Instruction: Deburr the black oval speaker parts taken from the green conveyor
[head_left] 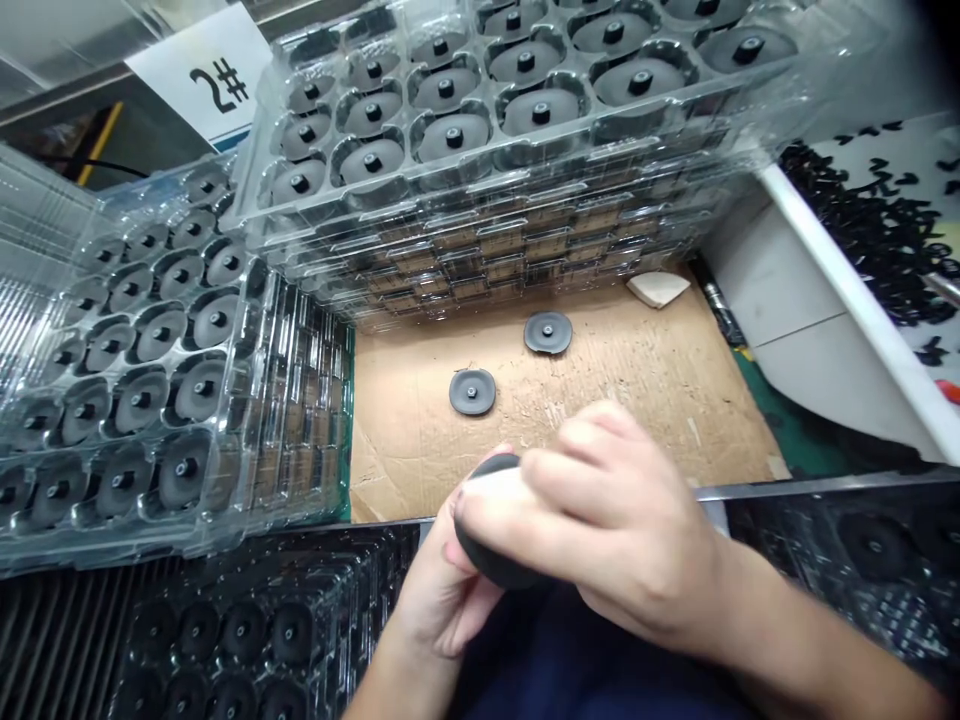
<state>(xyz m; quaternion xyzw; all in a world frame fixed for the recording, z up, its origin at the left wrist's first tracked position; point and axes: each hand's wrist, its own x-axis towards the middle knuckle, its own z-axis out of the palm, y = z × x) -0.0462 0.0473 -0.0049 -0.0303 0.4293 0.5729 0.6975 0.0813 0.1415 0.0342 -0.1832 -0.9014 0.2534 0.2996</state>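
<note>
The right hand [615, 530] and left hand [431, 600] hold a black rubber diaphragm [487, 560] pinched between their fingers [577, 450], closed around it above a cardboard sheet [600, 400]; two more diaphragms [547, 332] lie on the cardboard just ahead, beside stacked clear plastic trays [457, 200] filled with the same parts.

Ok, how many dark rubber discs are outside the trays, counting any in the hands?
On the cardboard sheet: 2 dark rubber discs
Between left hand and right hand: 1 dark rubber disc
Total: 3
</note>
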